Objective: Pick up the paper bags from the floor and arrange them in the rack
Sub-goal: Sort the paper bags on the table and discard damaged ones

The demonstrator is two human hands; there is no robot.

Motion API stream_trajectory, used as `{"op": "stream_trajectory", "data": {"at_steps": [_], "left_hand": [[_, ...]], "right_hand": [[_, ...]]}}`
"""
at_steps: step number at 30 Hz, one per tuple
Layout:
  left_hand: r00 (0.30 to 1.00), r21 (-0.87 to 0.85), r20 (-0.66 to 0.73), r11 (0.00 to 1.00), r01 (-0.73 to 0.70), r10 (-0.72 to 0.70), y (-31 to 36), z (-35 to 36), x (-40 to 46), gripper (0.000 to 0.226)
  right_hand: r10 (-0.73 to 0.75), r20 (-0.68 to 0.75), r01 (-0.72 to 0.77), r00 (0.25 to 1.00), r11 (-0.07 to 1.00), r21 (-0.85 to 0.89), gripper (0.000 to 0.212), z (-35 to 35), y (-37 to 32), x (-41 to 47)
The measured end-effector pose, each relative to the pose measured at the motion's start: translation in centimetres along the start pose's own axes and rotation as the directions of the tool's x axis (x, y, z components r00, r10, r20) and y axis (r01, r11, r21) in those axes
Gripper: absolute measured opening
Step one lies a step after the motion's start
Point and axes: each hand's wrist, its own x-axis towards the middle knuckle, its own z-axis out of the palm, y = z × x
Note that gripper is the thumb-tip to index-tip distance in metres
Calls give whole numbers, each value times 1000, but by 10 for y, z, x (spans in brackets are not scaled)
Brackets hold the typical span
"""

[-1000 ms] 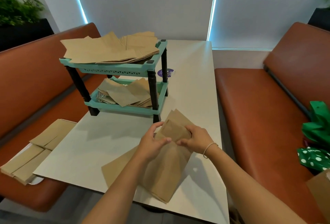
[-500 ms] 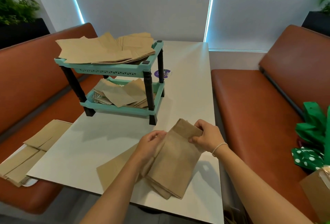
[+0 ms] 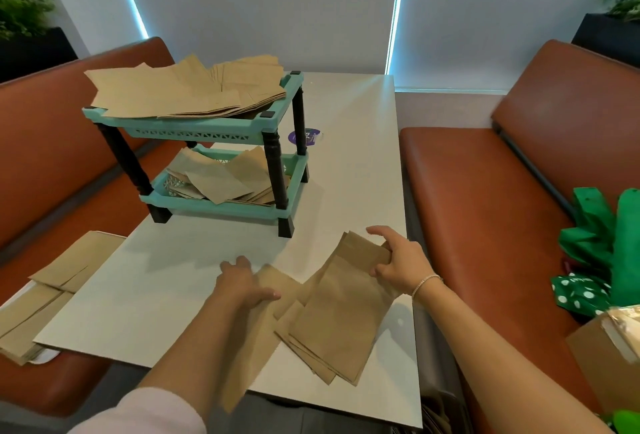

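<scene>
Bench seat off the table's [image 3: 166, 295] left edge: flat paper bags [image 3: 52, 295] stacked. Table's far-left part: teal two-shelf rack [image 3: 207, 128], bags on both shelves. Near edge: left hand [image 3: 242, 286], fingers straight, pressing flat on a loose bag [image 3: 273, 281]. Near-right corner: right hand [image 3: 398, 260] pinching the top end of a small bag stack [image 3: 339, 316], which lies on the table. Right bench: green gift bags [image 3: 602, 243].

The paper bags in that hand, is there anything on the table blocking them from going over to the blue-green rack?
Nothing visible blocks them. The right hand grips the top of the paper bags, and only bare table lies between them and the rack. Both shelves already hold piled bags, so these would go on top.
</scene>
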Motion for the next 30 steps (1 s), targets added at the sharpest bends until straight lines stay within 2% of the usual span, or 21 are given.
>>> {"op": "stream_trajectory", "data": {"at_steps": [2, 5, 8, 10, 13, 16, 18, 21, 24, 27, 30], "left_hand": [[999, -30, 42, 1000, 4, -3, 3, -1, 0, 98], [997, 116, 78, 993, 2, -11, 7, -2, -4, 84], [995, 129, 96, 991, -29, 16, 15, -1, -10, 69], [991, 57, 89, 993, -102, 96, 28, 1, -14, 54], [964, -166, 44, 954, -250, 261, 63, -2, -28, 35], [909, -387, 73, 852, -353, 410, 109, -11, -54, 35], [873, -473, 93, 793, -383, 478, 135, -12, -69, 38], [853, -579, 33, 706, -408, 520, 163, -5, -84, 43], [814, -708, -17, 568, -420, 580, 175, 13, -92, 51], [763, -607, -41, 590, -532, 645, 189, 32, -98, 39], [727, -504, -138, 585, -636, 672, 207, 49, -105, 37]], "right_hand": [[2, 32, -1, 999, 999, -50, 54, -7, 1, -2], [24, 94, -18, 995, 997, -69, 21, -18, 3, -5], [35, 116, -29, 993, 998, -57, 31, -28, 5, -10], [38, 129, -32, 991, 998, -47, 31, -35, 7, -12], [17, 135, -11, 991, 999, -43, 25, -43, 10, -13], [-7, 58, 7, 998, 1000, -7, 7, -50, 9, -17], [-14, 10, 14, 1000, 1000, 4, 19, -57, 10, -19], [1, -38, 1, 999, 998, 57, 17, -68, 21, -23], [16, -92, -14, 996, 1000, 24, 20, -80, 35, -29], [40, -120, -39, 992, 999, 8, 29, -91, 50, -36], [75, -14, -76, 997, 992, -105, 49, -109, 64, -45]]}}
